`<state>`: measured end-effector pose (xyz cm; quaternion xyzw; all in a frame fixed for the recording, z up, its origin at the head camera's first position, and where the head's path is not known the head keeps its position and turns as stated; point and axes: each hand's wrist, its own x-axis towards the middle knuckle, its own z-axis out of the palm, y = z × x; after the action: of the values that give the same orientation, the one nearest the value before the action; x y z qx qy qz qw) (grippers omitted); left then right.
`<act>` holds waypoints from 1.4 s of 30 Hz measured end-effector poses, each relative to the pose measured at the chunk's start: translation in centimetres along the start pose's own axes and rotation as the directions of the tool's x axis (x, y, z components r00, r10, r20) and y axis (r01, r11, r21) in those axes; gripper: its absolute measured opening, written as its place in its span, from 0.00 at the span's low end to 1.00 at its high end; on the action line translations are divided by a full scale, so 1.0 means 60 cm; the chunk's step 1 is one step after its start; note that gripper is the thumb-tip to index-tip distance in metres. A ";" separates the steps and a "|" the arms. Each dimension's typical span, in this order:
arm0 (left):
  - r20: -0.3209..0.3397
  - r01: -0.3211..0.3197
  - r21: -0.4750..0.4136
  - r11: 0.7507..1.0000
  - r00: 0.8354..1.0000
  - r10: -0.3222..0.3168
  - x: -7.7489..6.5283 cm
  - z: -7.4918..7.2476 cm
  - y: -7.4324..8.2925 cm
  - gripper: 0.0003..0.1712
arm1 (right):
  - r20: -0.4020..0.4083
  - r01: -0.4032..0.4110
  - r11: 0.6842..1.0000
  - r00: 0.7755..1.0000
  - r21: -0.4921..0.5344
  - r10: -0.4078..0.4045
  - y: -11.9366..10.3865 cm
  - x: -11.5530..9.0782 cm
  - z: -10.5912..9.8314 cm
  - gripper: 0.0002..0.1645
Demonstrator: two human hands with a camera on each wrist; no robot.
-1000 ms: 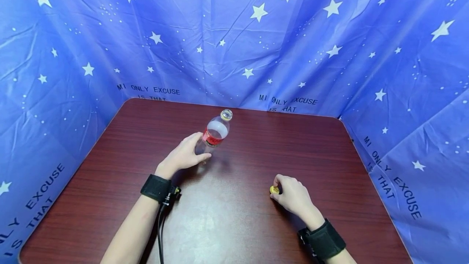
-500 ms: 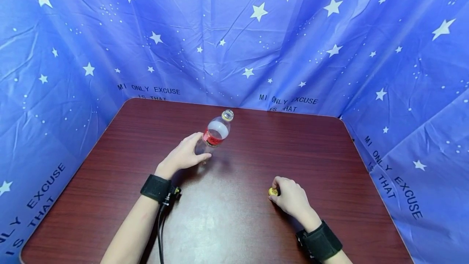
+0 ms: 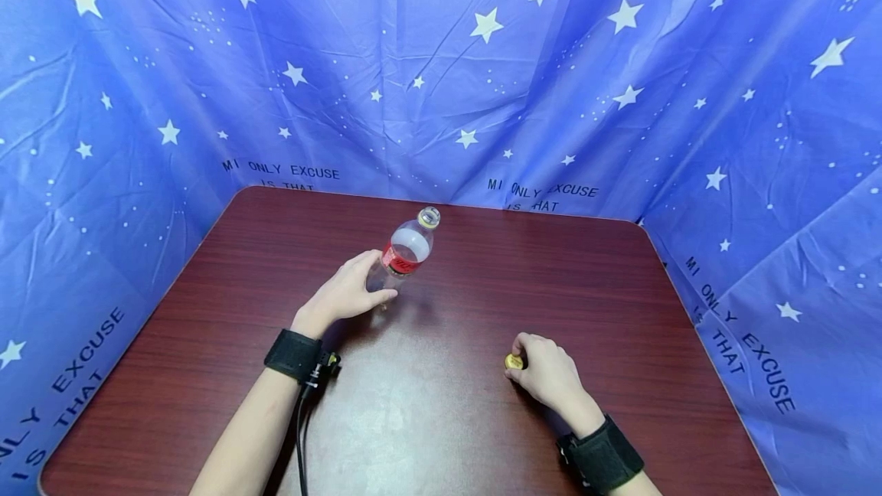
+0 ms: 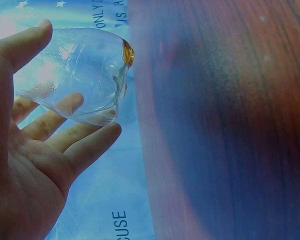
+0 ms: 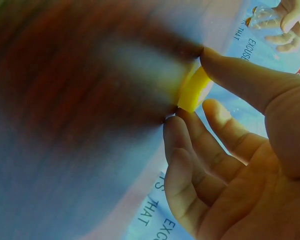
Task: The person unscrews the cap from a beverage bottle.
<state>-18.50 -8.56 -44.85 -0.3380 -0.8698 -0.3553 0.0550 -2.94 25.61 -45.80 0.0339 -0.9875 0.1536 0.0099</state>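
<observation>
A clear plastic bottle (image 3: 408,247) with a red label and an uncapped mouth stands left of the table's middle, its neck leaning a little right in the head view. My left hand (image 3: 344,293) holds its lower part, thumb on the near side and fingers round the far side. In the left wrist view a small brownish patch shows in the base of the bottle (image 4: 85,70). To the right, my right hand (image 3: 551,373) pinches a yellow bottle cap (image 3: 513,361) between thumb and fingers. The right wrist view has this cap (image 5: 192,90) edge-on, right at the table surface.
The dark red wood-grain table (image 3: 448,419) has rounded corners. Blue curtains (image 3: 386,37) with white stars and black lettering surround its back and sides. Black straps circle both wrists, and a black cable (image 3: 301,435) runs along the left forearm.
My right hand has shifted slightly left and toward me with the yellow cap. The bottle's neck has tipped a touch to the right; my left hand has stayed in place.
</observation>
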 end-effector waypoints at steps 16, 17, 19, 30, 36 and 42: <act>0.011 0.014 0.039 0.999 1.000 -0.015 0.001 0.001 0.001 0.26 | -0.056 -0.016 0.999 0.998 0.051 0.019 -0.003 0.007 -0.018 0.17; 0.013 0.015 0.042 0.999 1.000 -0.016 0.001 0.001 0.001 0.27 | -0.066 -0.012 0.999 0.998 0.051 0.016 -0.004 0.009 -0.022 0.17; 0.018 0.017 0.043 0.999 1.000 -0.017 0.001 0.000 0.001 0.27 | -0.086 -0.001 0.999 0.996 0.053 0.005 -0.008 0.014 -0.029 0.17; 0.031 0.013 0.024 1.000 0.999 -0.014 0.002 0.004 0.008 0.27 | -0.269 0.116 0.981 0.961 0.155 -0.071 -0.049 0.048 -0.070 0.21; 0.027 0.020 0.003 1.000 0.999 -0.020 0.004 0.012 0.015 0.27 | -0.357 0.205 0.948 0.928 0.242 -0.109 -0.084 0.067 -0.082 0.28; 0.036 -0.003 -0.011 1.000 0.999 0.003 0.002 0.020 0.023 0.27 | -0.407 0.304 0.883 0.902 0.359 -0.145 -0.122 0.079 -0.081 0.30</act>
<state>-17.55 -6.98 -44.91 -0.3461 -0.8681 -0.3538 0.0378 -7.12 19.81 -38.82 0.1219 -0.9016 0.3604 0.2057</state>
